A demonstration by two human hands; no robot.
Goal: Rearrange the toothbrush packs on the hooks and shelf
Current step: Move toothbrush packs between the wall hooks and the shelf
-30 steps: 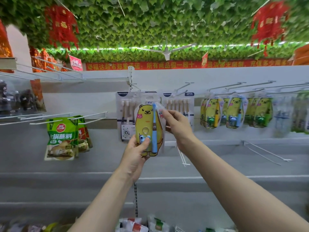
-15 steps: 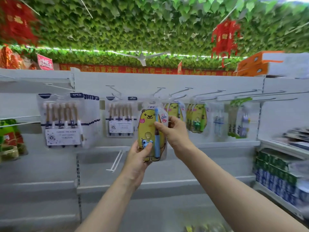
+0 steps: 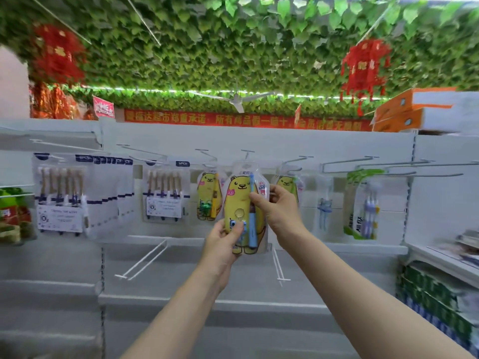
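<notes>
The yellow bear toothbrush pack is held upright in both hands, in front of the back wall of the shelf unit, about midway along its upper row of hooks. The left hand grips its bottom edge, thumb on the front. The right hand pinches its right side. The pack's top sits just below the tip of a hook, between two hung bear packs. The step looks like hanging it there. Keep the pack square, steer the hang hole onto the tip with the right hand, and push the bottom back only once it catches. Whether the hole is on yet I cannot tell.
</notes>
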